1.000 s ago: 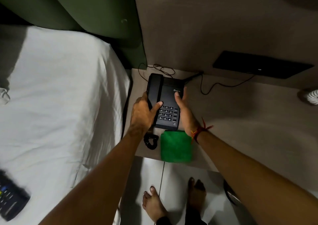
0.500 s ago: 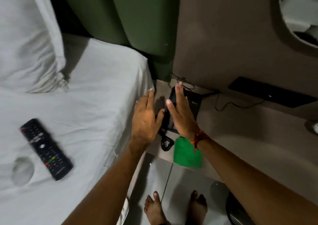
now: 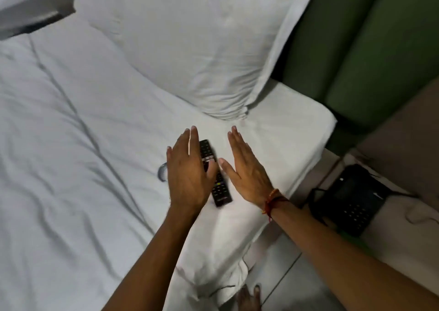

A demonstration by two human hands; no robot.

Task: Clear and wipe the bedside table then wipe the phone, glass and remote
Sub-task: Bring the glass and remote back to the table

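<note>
A black remote (image 3: pixel 218 189) lies on the white bed sheet (image 3: pixel 71 168), partly under my left hand (image 3: pixel 190 175). My left hand hovers over it, flat and empty, fingers apart. My right hand (image 3: pixel 247 170) is just right of the remote, also open and empty, with a red thread at the wrist. A clear glass (image 3: pixel 162 171) lies on the sheet left of my left hand, mostly hidden by it. The black phone (image 3: pixel 356 196) sits on the bedside table (image 3: pixel 399 230) at the right, with a sliver of green cloth (image 3: pixel 344 235) by its near edge.
A white pillow (image 3: pixel 202 49) lies at the head of the bed against a green padded headboard (image 3: pixel 368 49). The phone's cord loops at its left side. Tiled floor and my toes (image 3: pixel 249 296) show at the bottom between bed and table.
Both hands let go of the phone and swung left from the table to the bed, over the remote. The view turned left with them; the phone stays on the table.
</note>
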